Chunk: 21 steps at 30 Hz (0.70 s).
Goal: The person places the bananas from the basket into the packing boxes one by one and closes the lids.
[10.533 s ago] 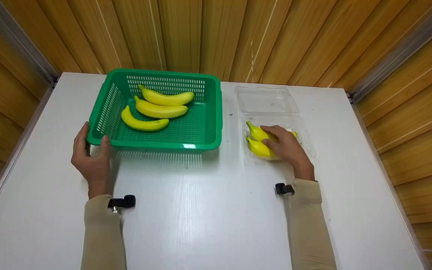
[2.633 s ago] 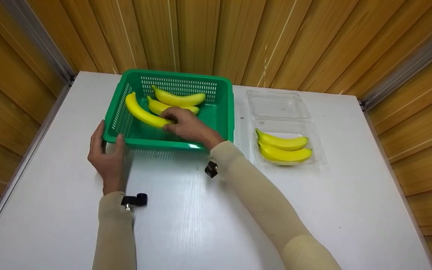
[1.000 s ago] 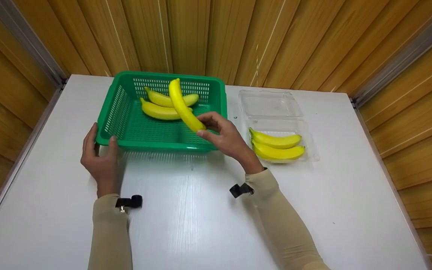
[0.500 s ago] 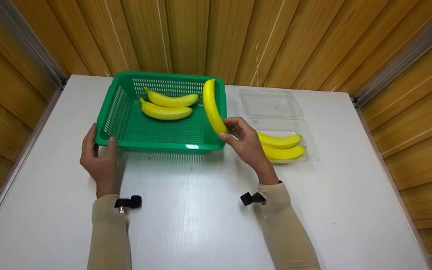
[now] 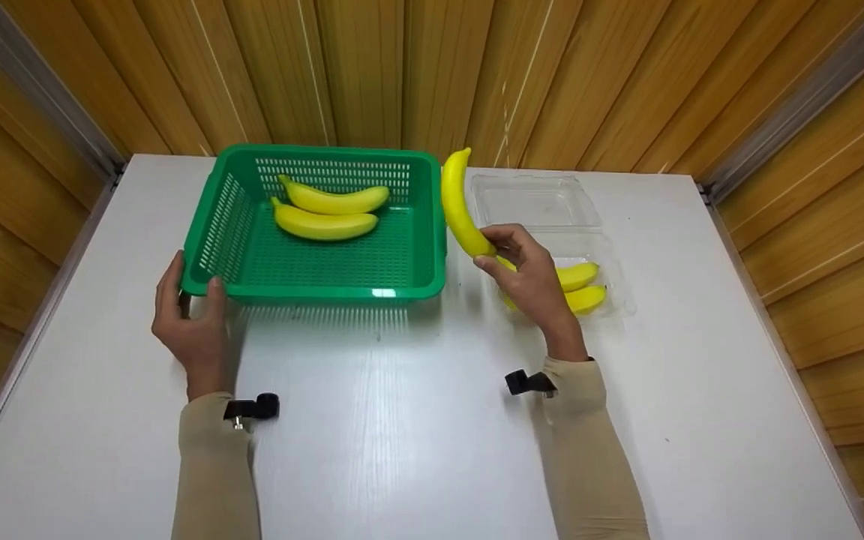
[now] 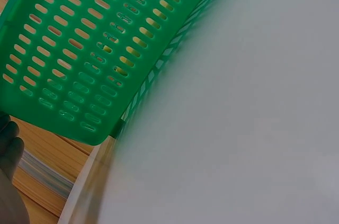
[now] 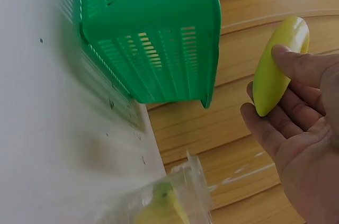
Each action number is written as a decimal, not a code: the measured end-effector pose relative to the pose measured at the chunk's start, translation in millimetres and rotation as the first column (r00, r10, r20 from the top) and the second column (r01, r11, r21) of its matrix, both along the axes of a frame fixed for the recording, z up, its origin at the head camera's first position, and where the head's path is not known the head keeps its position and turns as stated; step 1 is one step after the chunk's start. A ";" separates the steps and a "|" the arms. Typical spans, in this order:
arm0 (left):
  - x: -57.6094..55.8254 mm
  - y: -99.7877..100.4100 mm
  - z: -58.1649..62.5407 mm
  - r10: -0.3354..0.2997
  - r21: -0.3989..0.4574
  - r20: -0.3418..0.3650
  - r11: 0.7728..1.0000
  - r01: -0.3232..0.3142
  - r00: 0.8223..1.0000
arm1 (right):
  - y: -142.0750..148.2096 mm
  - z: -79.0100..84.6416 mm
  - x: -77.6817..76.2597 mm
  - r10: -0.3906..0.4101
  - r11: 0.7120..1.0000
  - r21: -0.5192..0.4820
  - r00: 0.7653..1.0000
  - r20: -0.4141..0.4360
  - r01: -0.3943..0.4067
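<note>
In the head view my right hand pinches one end of a yellow banana, which stands up at a tilt just past the right rim of a green plastic basket. The right wrist view shows the thumb on one side of this banana and the fingers behind it. My left hand holds the basket's front left corner, thumb at the front rim. Two bananas lie side by side in the basket. Two others, partly hidden by my right hand, lie in a transparent plastic clamshell box.
The clamshell's raised lid lies folded back toward the wooden wall. Both box and basket stand on a white table, the basket left of the box. Wooden panels also rise along the left and right sides.
My right hand has lifted a banana out of the basket and carried it right, past the rim, near the clamshell. The basket held three bananas earlier. My left hand has stayed at the corner.
</note>
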<state>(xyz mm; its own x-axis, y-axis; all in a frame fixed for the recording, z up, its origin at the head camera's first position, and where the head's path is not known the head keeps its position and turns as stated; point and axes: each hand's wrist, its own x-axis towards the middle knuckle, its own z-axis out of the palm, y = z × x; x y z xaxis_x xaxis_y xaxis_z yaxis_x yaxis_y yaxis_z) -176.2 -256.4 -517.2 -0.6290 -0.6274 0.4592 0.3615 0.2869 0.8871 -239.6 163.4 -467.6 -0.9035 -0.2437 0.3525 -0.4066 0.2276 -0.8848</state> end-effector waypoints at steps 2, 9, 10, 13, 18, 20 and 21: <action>0.9 -0.1 -0.6 -0.001 -0.002 0.002 1.000 0.001 1.000 | 7.8 -0.4 -1.1 -0.011 1.000 0.017 1.000 0.006 0.011; 0.3 0.2 0.6 0.003 -0.002 0.013 1.000 -0.003 1.000 | 37.3 -4.3 -4.7 -0.074 0.992 0.106 0.997 0.002 0.074; 0.2 0.2 1.0 0.003 -0.006 0.007 1.000 -0.003 1.000 | 41.7 -5.0 -5.3 -0.083 0.991 0.108 0.997 0.002 0.082; 0.5 0.6 2.5 0.003 -0.004 -0.003 1.000 -0.003 1.000 | 53.3 -6.6 -6.8 -0.120 0.984 0.130 0.993 0.011 0.118; 0.9 1.5 4.1 0.009 0.008 0.001 1.000 -0.009 1.000 | 68.0 -9.1 -6.9 -0.185 0.964 0.200 0.983 0.017 0.178; 1.0 1.9 3.9 0.009 0.007 0.003 1.000 -0.009 1.000 | 73.1 -10.4 -6.9 -0.204 0.955 0.224 0.979 0.012 0.196; 0.9 1.9 3.6 0.010 0.000 -0.001 1.000 -0.010 1.000 | 75.5 -10.9 -6.9 -0.213 0.951 0.232 0.977 0.011 0.205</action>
